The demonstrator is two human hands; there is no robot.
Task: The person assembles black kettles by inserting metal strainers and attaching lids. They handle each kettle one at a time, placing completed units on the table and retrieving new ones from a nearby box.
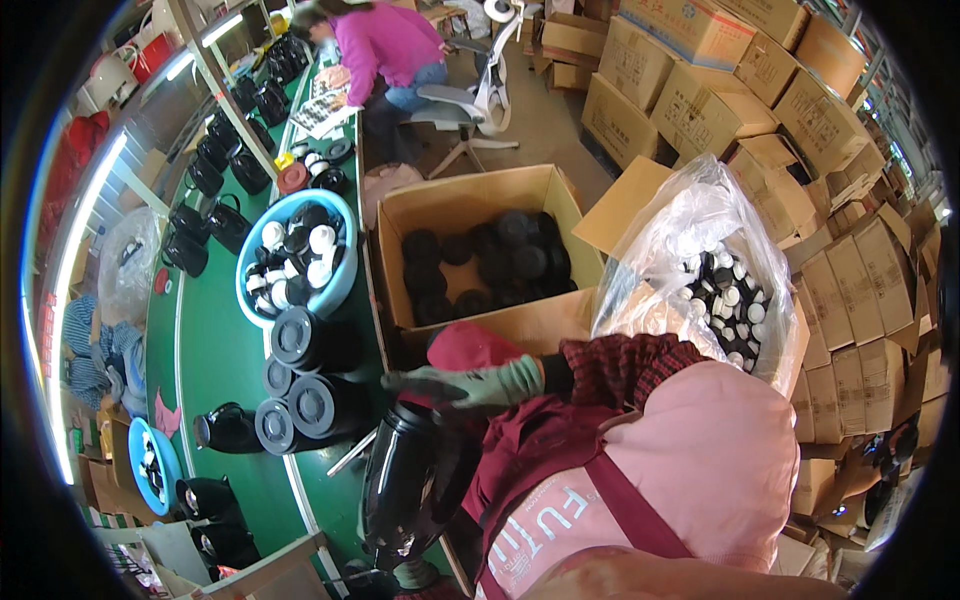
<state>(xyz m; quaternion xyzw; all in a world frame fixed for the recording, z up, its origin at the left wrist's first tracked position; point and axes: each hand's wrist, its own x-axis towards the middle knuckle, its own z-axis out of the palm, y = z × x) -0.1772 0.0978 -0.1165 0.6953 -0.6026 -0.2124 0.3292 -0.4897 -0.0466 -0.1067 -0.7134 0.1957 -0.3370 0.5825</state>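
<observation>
A glossy black jug (398,480) is tilted at the table's near edge, its mouth end toward my right hand. My right hand (475,385), in a grey-green glove, reaches over that end with its fingers curled around something dark that I cannot make out. My left hand (415,573), also gloved, is at the jug's lower end and seems to grip it; most of its fingers are hidden. A thin metal rod (352,452) pokes out beside the jug. Several black cylinders with round ridged tops (318,405) stand close by on the green table (215,340). Another black jug (228,428) lies past them.
A blue basin (350,265) holds black and white caps. An open carton (470,192) contains black round parts, beside a plastic-lined box (625,290) of caps. Cartons (700,110) are stacked at right. A person in purple (385,45) works at the table's far end, near an office chair (450,115).
</observation>
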